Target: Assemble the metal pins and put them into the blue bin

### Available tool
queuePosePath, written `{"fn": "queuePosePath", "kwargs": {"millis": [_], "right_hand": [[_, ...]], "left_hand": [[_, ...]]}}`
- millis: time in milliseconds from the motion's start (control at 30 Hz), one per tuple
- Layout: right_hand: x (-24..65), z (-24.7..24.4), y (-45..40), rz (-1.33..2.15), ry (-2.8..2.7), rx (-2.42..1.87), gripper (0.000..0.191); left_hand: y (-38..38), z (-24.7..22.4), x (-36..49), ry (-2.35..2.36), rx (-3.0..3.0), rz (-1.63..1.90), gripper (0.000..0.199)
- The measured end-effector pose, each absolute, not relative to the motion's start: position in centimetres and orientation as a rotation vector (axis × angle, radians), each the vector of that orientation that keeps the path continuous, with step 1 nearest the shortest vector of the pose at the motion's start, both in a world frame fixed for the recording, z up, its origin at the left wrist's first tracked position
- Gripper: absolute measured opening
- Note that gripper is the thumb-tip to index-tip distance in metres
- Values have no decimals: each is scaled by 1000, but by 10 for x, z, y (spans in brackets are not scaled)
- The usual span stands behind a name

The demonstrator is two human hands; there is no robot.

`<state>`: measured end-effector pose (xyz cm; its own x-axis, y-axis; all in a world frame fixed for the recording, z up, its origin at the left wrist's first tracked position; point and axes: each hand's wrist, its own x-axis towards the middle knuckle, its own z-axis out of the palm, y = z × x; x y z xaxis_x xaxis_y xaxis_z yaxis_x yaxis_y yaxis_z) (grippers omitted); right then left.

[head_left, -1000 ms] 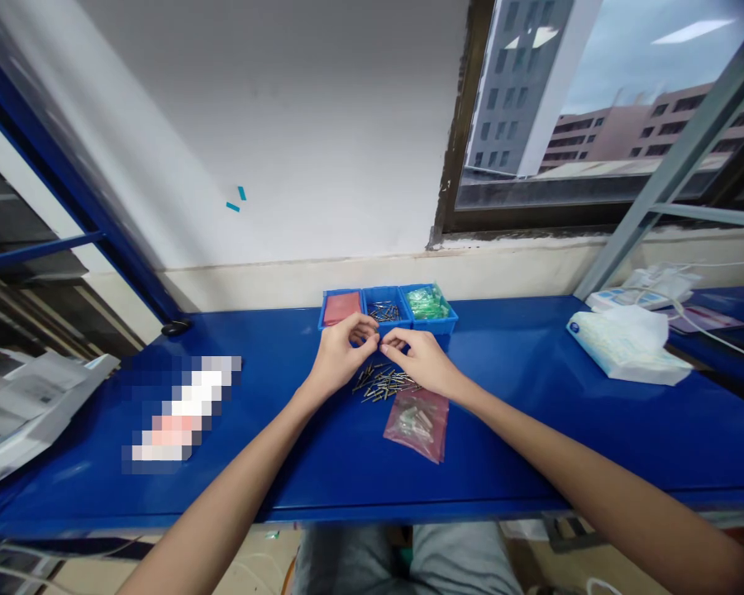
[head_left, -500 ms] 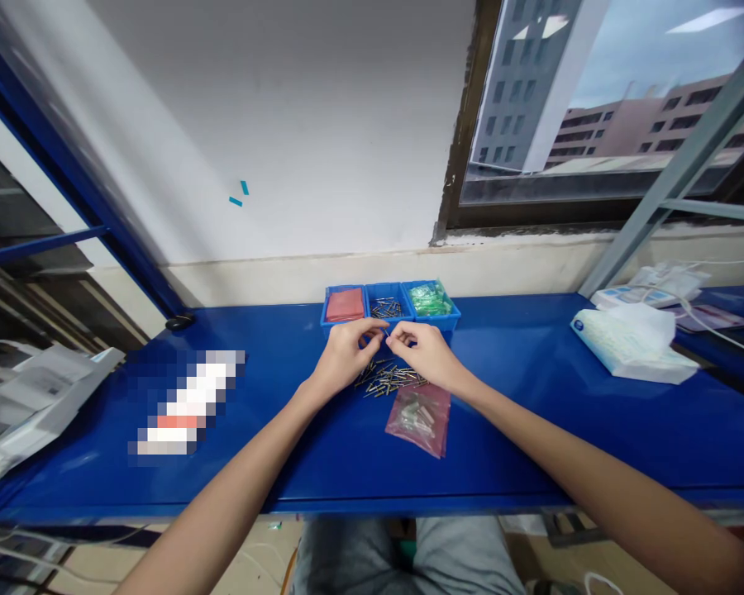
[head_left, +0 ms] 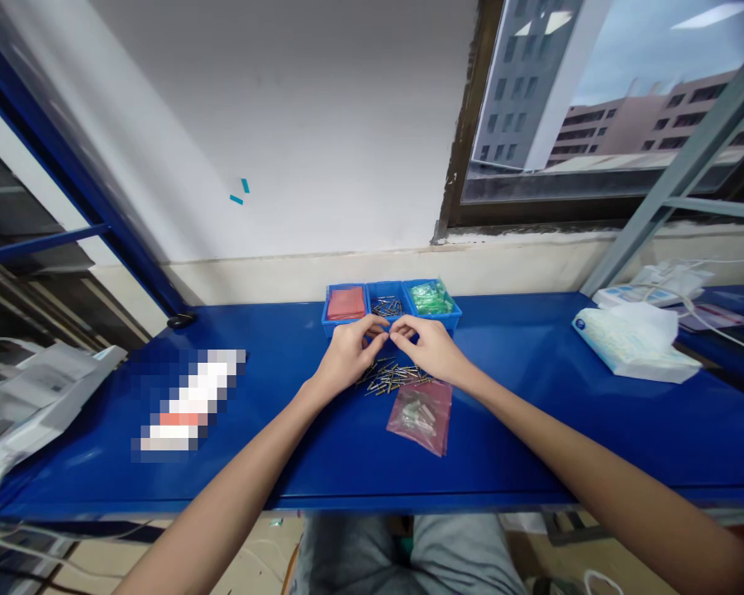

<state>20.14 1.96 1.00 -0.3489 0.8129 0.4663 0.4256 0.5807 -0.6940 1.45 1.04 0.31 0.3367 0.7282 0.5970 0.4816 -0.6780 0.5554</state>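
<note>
My left hand [head_left: 352, 349] and my right hand [head_left: 427, 347] meet at the fingertips in front of the blue bins. Both are pinched closed; whatever lies between the fingertips is too small to make out. Below them a pile of thin metal pieces [head_left: 393, 378] lies on the blue table [head_left: 328, 463]. A pink bag [head_left: 418, 417] with small pale items in it touches the pile's lower edge. Behind my hands stand three joined bins, holding pink sheets [head_left: 345, 303], metal pieces [head_left: 387, 307] and green packets [head_left: 431, 297].
A tissue pack [head_left: 636, 343] lies at the right, near a white device [head_left: 636, 296] with cables. White equipment [head_left: 43, 397] stands at the left edge, beside a blurred-out item [head_left: 192, 401]. A small black object [head_left: 180, 321] rests at the back left.
The fingers of both hands have shifted slightly at the meeting point. The thin piece visible between them earlier no longer shows clearly.
</note>
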Motion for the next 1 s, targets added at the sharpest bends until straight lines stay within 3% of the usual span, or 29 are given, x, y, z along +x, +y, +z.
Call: {"fn": "queuePosePath", "kwargs": {"millis": [267,500,667,767,900,1000], "right_hand": [[211,21,20,540,-2103,-981,12],[216,34,54,-28,-2134,-1137,20],[208,32,62,-224,-2213,-1217,25],[216,32,44,-60,-2284,-1124,24],[238,38,27,493,-2561,-1157,17],[250,39,28,674,-2685,-1228,15]], "left_hand": [[9,9,12,1042,2287,1181,19],[12,17,0,1193,2486,1385,21],[16,11,-4,1221,2610,1201,19],[14,11,-3,1207,2666,1046,17],[9,13,2,1130,2731,848,16],[5,10,9,1141,2765,793,16]]}}
